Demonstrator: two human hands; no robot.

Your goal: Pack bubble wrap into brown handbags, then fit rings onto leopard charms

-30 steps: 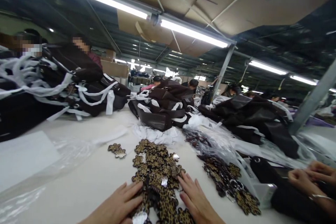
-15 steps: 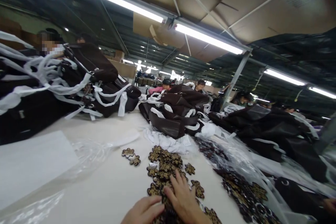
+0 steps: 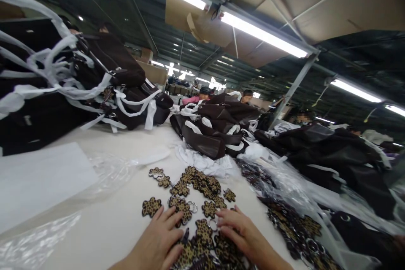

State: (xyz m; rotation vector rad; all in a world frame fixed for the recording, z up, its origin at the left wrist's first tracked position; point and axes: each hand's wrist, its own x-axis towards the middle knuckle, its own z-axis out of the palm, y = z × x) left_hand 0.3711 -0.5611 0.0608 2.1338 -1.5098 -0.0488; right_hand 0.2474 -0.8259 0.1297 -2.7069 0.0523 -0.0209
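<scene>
Leopard-print flower-shaped keychains (image 3: 204,230) with metal rings are spread over the pale table between my hands, several of them overlapping. My left hand (image 3: 161,236) lies palm down on the left side of the spread, fingers stretched apart, the tips touching keychains. On the right, my right hand (image 3: 240,230) rests with its fingers extended over keychains near a silver ring (image 3: 212,224). A single flower keychain (image 3: 151,206) lies just beyond my left fingertips. Farther off are a heap of the same keychains (image 3: 199,181) and a small pair (image 3: 160,177) to its left.
Clear plastic bags (image 3: 284,190) of more keychains (image 3: 294,228) lie to the right. Dark bags with white-wrapped straps (image 3: 110,76) are piled at the left, more bags (image 3: 215,126) at the back and right. A white sheet (image 3: 47,177) lies on the left. People work behind.
My hands have moved apart, the left one reaching farther forward. The pile under them has spread out, with a keychain now lying at the left. The view has shifted slightly.
</scene>
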